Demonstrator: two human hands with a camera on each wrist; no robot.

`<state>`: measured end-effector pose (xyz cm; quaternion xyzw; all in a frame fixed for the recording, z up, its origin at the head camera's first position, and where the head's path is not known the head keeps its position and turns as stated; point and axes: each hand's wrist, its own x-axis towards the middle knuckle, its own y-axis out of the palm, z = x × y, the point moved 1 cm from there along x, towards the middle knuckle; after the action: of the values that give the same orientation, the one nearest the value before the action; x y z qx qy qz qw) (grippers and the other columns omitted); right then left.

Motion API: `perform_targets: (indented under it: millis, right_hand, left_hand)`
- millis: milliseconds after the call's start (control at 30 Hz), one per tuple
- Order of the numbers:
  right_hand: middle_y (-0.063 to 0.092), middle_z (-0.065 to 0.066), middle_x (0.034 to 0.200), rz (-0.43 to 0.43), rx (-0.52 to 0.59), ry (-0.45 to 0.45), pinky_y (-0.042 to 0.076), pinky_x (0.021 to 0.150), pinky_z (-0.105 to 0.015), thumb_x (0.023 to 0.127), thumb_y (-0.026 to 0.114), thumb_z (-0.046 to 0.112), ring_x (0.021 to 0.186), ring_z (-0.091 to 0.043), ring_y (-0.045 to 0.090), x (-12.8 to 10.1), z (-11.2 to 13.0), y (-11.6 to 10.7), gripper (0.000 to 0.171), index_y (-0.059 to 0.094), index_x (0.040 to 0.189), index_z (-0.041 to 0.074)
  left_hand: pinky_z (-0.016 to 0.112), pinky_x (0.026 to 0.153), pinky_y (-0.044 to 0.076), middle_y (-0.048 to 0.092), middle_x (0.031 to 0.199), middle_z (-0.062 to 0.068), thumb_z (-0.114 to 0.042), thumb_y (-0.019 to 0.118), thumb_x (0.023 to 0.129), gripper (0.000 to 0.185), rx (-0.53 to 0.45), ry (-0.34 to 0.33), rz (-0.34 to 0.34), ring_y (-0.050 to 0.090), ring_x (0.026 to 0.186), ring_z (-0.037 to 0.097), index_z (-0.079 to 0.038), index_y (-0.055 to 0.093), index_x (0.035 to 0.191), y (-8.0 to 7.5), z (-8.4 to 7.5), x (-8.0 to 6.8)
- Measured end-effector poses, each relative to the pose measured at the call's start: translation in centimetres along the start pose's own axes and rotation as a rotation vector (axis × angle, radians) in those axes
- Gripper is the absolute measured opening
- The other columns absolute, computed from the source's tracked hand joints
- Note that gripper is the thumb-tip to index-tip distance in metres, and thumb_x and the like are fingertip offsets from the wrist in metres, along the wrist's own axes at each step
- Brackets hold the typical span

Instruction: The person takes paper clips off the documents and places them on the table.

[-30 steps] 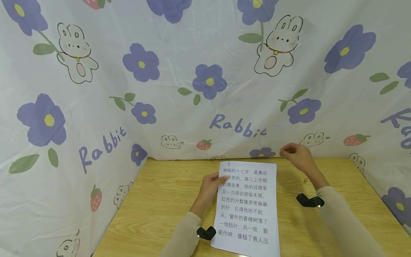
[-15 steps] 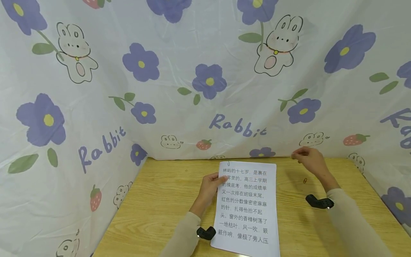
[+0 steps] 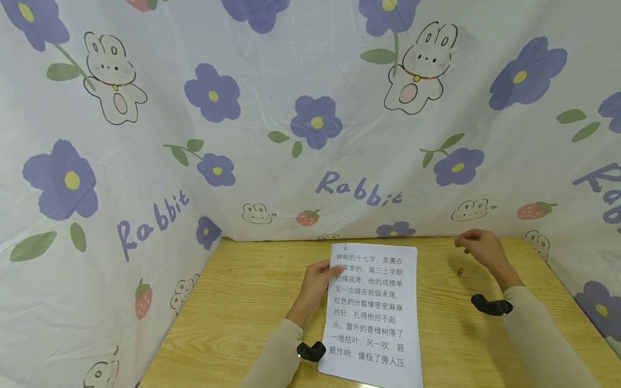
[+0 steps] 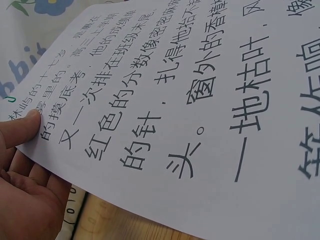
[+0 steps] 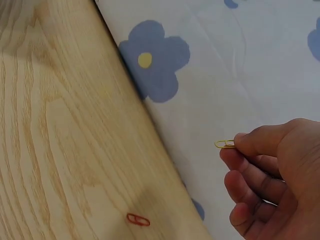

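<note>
My left hand point(image 3: 314, 285) grips the left edge of white printed paper point(image 3: 373, 323), thumb on the front and fingers behind. A green paper clip point(image 4: 10, 99) sits at the top left corner of the paper, partly showing as a small hook. Off to the right, my right hand point(image 3: 485, 252) is raised near the table's back edge. Between its thumb and index finger it pinches a yellow paper clip point(image 5: 224, 144), one looped end sticking out. Below that hand, a red paper clip point(image 3: 460, 272) lies on the table.
The wooden table point(image 3: 233, 302) runs back to a white curtain point(image 3: 271, 161) printed with purple flowers and rabbits, which also closes in the left and right sides. Each wrist wears a black camera mount point(image 3: 491, 305).
The right hand has moved right and slightly down, away from the paper's top right corner, still pinching the yellow paper clip. The left hand and paper have stayed in place.
</note>
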<state>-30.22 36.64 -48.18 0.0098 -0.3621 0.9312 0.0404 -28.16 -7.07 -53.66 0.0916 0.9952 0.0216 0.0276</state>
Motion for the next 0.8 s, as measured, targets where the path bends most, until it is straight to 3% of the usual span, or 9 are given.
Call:
perform_targets:
  millis: [400, 567, 800]
  right_hand:
    - [0.07, -0.031, 0.125, 0.029, 0.024, 0.081, 0.057, 0.075, -0.038, 0.112, 0.054, 0.033, 0.102, -0.039, 0.071, 0.1, -3.0, 0.3, 0.046, 0.067, 0.128, -0.009]
    - [0.069, -0.03, 0.123, 0.062, 0.03, 0.129, 0.056, 0.073, -0.036, 0.111, 0.054, 0.035, 0.101, -0.035, 0.07, -0.3, -3.9, 0.4, 0.052, 0.062, 0.132, -0.011]
    - [0.073, -0.022, 0.113, 0.076, 0.056, 0.207, 0.054, 0.071, -0.03, 0.11, 0.056, 0.032, 0.087, -0.018, 0.068, -0.5, -5.5, 0.6, 0.051, 0.062, 0.133, -0.013]
  left_hand:
    - [0.028, 0.075, 0.064, 0.082, 0.108, 0.014, -0.025, 0.076, 0.101, 0.033, 0.002, 0.0, -0.006, 0.081, 0.088, 0.021, -0.003, 0.076, 0.125, -0.1, -0.1, 0.0]
    - [0.028, 0.075, 0.064, 0.082, 0.108, 0.013, -0.025, 0.076, 0.101, 0.033, 0.005, 0.001, -0.011, 0.081, 0.088, 0.02, -0.003, 0.076, 0.125, -0.1, -0.1, 0.0]
    - [0.027, 0.075, 0.064, 0.082, 0.107, 0.013, -0.024, 0.077, 0.1, 0.033, -0.002, -0.012, -0.023, 0.081, 0.087, 0.019, -0.003, 0.076, 0.126, 0.0, 0.0, 0.0]
